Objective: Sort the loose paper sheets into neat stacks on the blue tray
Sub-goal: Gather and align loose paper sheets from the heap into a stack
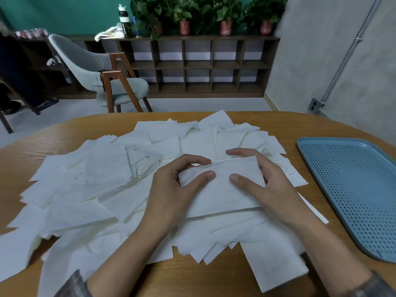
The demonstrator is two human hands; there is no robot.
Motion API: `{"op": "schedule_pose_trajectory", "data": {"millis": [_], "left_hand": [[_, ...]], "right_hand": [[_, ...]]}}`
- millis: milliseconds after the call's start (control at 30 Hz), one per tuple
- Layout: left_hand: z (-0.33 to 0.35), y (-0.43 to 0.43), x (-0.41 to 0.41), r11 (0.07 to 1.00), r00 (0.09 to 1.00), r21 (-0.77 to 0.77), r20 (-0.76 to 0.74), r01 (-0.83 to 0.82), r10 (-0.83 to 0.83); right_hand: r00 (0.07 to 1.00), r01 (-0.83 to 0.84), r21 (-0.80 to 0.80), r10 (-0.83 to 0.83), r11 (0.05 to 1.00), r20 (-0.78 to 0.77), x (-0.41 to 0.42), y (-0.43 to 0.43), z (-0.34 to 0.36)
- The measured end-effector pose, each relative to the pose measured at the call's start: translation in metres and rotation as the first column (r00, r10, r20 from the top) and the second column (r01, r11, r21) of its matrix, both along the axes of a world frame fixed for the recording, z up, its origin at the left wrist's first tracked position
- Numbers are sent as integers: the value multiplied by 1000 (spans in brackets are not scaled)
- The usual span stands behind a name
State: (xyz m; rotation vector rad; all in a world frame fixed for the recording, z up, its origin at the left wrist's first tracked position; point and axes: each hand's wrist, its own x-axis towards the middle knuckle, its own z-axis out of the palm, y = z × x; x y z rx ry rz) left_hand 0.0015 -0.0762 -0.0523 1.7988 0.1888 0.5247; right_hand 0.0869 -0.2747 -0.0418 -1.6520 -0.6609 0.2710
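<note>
A wide heap of loose white paper sheets [102, 179] covers the middle and left of the wooden table. Over the heap's centre I hold one white sheet [222, 189] with both hands. My left hand [171, 191] grips its left edge, thumb on top and fingers curled over the far edge. My right hand [272, 185] grips its right edge the same way, thumb lying on the sheet. The blue perforated tray [351, 189] lies at the right of the table with nothing on it, apart from the hands.
The wooden table [267, 123] has a rounded far edge. Behind it stand a grey chair [102, 76] with wooden legs and a low dark shelf unit [199, 65] topped with potted plants. A grey wall rises at the right.
</note>
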Motion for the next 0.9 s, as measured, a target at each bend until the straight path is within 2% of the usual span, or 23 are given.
{"op": "schedule_pose_trajectory", "data": {"millis": [200, 400, 467, 567, 633, 700, 767, 800, 900], "left_hand": [[-2, 0, 0, 1000, 1000, 9, 7, -24, 24], [-4, 2, 3, 975, 985, 178, 135, -130, 106], [-2, 3, 1, 986, 992, 150, 113, -74, 58], [3, 3, 0, 999, 998, 20, 53, 45, -46], [3, 3, 0, 999, 997, 10, 63, 33, -34], [1, 3, 1, 999, 997, 51, 71, -15, 11], [-2, 2, 2, 995, 996, 87, 79, -40, 33], [-3, 1, 2, 992, 996, 114, 84, -48, 39], [-7, -2, 3, 916, 972, 377, 232, -134, 46]], "right_hand": [[999, 19, -1, -19, 1000, 49, 2, 2, -3], [999, 29, 72, -31, 997, 27, 8, 0, -7], [1000, 8, 114, -9, 993, 12, 8, -1, -6], [1000, 24, 169, -27, 985, 14, 7, -1, -6], [1000, 5, 198, 0, 980, -25, 7, -3, -4], [998, -54, 149, 51, 987, 28, 7, -8, 0], [986, -73, 25, 68, 997, 149, 10, -12, 0], [985, -69, -10, 70, 998, 156, 11, -12, -1], [993, 23, -23, -20, 999, 117, 15, -10, -6]]}}
